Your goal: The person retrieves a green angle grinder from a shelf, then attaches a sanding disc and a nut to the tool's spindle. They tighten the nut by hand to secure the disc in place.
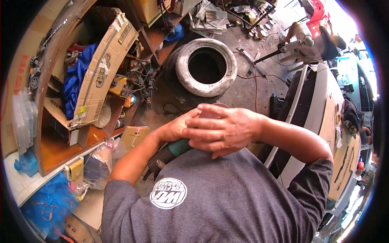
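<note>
Both of my hands meet in front of my chest. My right hand (229,128) lies across the fingers of my left hand (175,126), its own fingers stretched out and slightly apart. A small reddish-brown patch of something (210,113) shows between the right fingers; I cannot make out what it is. Under my left wrist, against my dark grey shirt, is a teal-and-black power tool (177,148). Its front end runs in beneath the hands and is hidden. The left fingers are bent and partly covered, apparently around that hidden end.
A worn, whitish tyre (184,77) lies on the floor ahead. Left of it, wooden shelving (60,152) holds a cardboard box (103,67) and blue sheeting (79,79). A standing fan (298,45) is at the far right, with cables on the floor. Cardboard sheets (344,162) cover a surface to the right.
</note>
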Tool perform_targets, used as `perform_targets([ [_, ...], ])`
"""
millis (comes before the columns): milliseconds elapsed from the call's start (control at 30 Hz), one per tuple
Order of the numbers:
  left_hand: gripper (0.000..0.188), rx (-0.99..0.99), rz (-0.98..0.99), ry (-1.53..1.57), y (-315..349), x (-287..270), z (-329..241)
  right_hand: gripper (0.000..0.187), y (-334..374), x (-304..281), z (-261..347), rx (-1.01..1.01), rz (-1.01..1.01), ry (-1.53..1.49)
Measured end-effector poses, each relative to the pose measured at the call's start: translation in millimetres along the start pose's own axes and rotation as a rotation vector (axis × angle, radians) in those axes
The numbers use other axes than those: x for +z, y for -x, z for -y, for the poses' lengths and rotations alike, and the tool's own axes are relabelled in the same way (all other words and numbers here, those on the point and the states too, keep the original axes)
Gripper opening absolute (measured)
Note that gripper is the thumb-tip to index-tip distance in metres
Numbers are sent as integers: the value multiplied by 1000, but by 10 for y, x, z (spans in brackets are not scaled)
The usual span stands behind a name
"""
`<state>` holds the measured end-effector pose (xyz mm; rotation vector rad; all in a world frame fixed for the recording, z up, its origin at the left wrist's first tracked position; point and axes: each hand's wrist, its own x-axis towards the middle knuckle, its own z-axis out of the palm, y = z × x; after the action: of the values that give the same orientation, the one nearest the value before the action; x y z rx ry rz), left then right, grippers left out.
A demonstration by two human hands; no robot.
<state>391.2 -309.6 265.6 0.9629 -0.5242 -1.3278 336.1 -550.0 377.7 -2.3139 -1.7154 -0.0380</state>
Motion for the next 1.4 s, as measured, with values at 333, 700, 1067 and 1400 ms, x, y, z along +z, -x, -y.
perform_targets([
  [333, 88, -33, -32, 135, 88, 82, -84, 72, -15, 8, 11, -51, 34, -38],
  [700, 90, -107, -42, -54, 44, 106, -42, 87, 94, 55, -115, 53, 115, -123],
  [1067, 98, -21, -112, -39, 19, 194, -16, 72, 119, 233, -150, 73, -79, -76],
  [1400, 88, 65, -219, 24, 71, 162, 171, 66, -114, 358, 144, 599, -249, -28],
])
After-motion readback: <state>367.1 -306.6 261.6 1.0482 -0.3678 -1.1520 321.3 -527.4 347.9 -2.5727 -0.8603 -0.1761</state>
